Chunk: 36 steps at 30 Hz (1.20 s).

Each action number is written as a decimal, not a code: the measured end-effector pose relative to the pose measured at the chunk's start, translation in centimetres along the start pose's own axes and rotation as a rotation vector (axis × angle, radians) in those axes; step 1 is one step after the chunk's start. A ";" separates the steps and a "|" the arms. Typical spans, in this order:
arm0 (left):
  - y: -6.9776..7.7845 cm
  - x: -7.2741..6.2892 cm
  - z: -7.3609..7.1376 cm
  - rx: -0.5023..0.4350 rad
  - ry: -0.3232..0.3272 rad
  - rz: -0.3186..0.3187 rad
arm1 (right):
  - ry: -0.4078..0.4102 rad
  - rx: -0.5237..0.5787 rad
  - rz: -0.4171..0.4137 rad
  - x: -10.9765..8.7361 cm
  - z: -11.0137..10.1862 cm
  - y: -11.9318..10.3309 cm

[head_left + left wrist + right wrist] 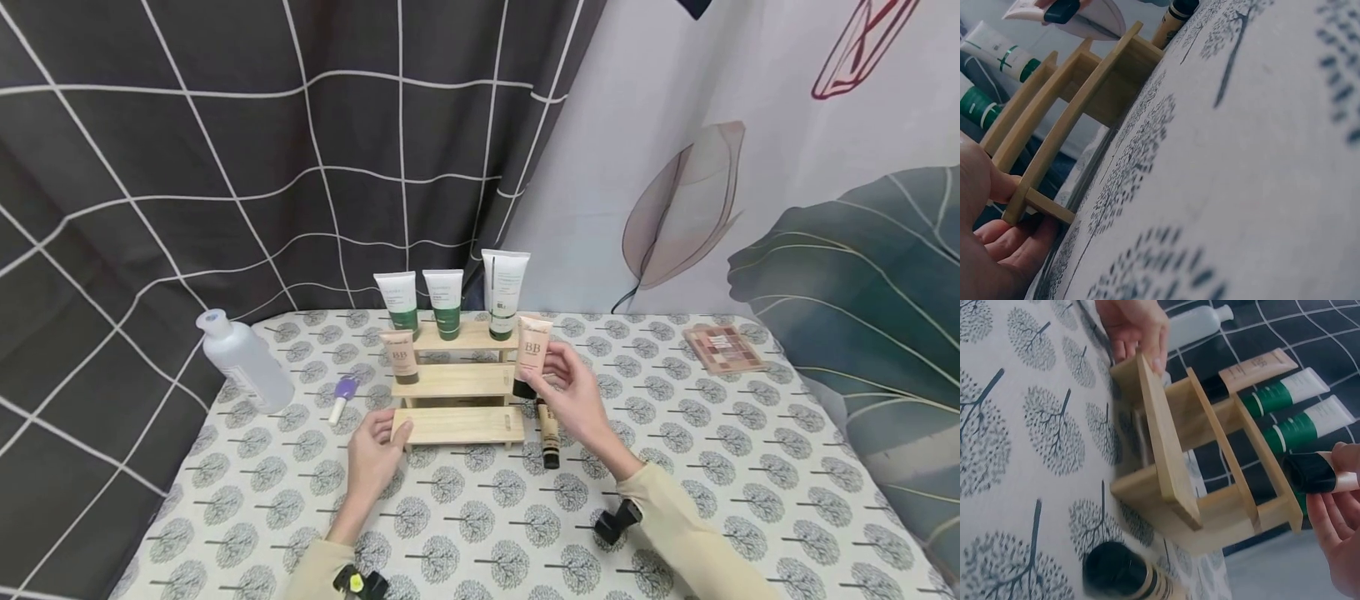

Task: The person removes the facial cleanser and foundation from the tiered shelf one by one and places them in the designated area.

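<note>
A three-step wooden display stand (457, 425) stands on the table. My left hand (375, 454) grips the left end of its lowest step, thumb on top and fingers beneath, as the left wrist view shows. My right hand (573, 396) pinches a pink BB cream tube (533, 346) upright, black cap down, by the right end of the middle step. In the right wrist view its black cap (1310, 473) is beyond the step ends. A second BB cream tube (400, 354) stands at the middle step's left end. Three white-and-green tubes (444, 304) line the top step.
A beige tube with a black cap (550, 433) lies right of the stand. To the left are a translucent bottle (247, 362) and a small purple-headed tool with a white handle (345, 390). A makeup palette (723, 348) lies at the back right. Curtains (360, 150) hang behind.
</note>
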<state>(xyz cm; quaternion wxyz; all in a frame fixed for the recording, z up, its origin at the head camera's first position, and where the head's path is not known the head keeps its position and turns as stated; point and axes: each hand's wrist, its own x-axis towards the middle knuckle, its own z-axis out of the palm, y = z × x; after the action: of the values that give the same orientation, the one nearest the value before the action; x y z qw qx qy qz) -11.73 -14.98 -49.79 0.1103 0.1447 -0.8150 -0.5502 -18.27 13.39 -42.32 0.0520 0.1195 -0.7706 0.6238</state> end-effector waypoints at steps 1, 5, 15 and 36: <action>0.0 0.0 -0.1 -0.001 -0.001 0.001 | 0.004 -0.001 0.007 -0.1 -0.2 0.1; -0.1 -0.2 -0.2 0.005 0.002 0.006 | 0.015 -0.007 0.024 -0.6 -0.8 0.5; 0.0 -0.3 -0.3 -0.016 -0.002 0.008 | 0.053 -0.028 0.042 -1.6 -2.6 1.6; 0.0 -0.1 -0.2 -0.023 -0.001 0.005 | 0.138 -0.136 0.142 -4.2 -6.5 3.2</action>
<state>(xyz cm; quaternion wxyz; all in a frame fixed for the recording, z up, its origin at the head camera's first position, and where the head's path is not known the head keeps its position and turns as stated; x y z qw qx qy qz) -11.60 -15.07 -49.70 0.1129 0.1409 -0.8091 -0.5593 -15.50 20.84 -44.93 0.0685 0.0177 -0.8123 0.5789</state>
